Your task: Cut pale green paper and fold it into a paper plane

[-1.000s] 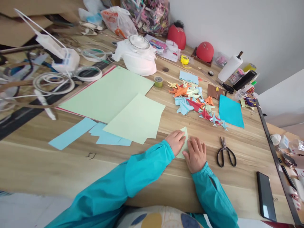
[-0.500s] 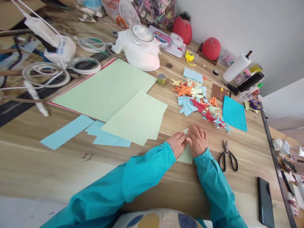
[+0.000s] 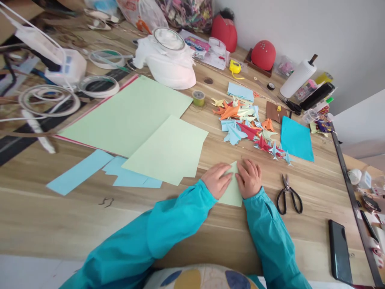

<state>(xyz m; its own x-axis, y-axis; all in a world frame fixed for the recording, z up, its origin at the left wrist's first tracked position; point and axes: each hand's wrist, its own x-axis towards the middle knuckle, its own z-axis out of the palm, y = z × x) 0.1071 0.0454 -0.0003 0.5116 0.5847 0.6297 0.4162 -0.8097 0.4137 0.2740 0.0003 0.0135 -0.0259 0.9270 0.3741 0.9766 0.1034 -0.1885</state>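
Observation:
A pale green sheet of paper (image 3: pixel 232 196), with a pointed top, lies on the wooden table between my hands. My left hand (image 3: pixel 216 180) rests on its left edge, fingers stretched across the paper. On the right edge lies my right hand (image 3: pixel 249 179) with its fingers spread. Both palms face down and cover parts of the sheet. To the right are black-handled scissors (image 3: pixel 289 194), blades slightly apart. Beyond my hands spreads a pile of folded paper shapes in orange, red, blue and pale green, among them a light blue one (image 3: pixel 234 133).
Larger pale green sheets (image 3: pixel 165 146) and blue paper strips (image 3: pixel 80 171) lie on the left. A bright blue square (image 3: pixel 297 138) sits at the right, with a black phone (image 3: pixel 339 251) nearer me. Tape rolls (image 3: pixel 98 85) and a white-wrapped bundle (image 3: pixel 171 66) stand farther back.
My hands have moved apart, the left one shifting left, so more of the green paper between them shows. The camera view has shifted slightly.

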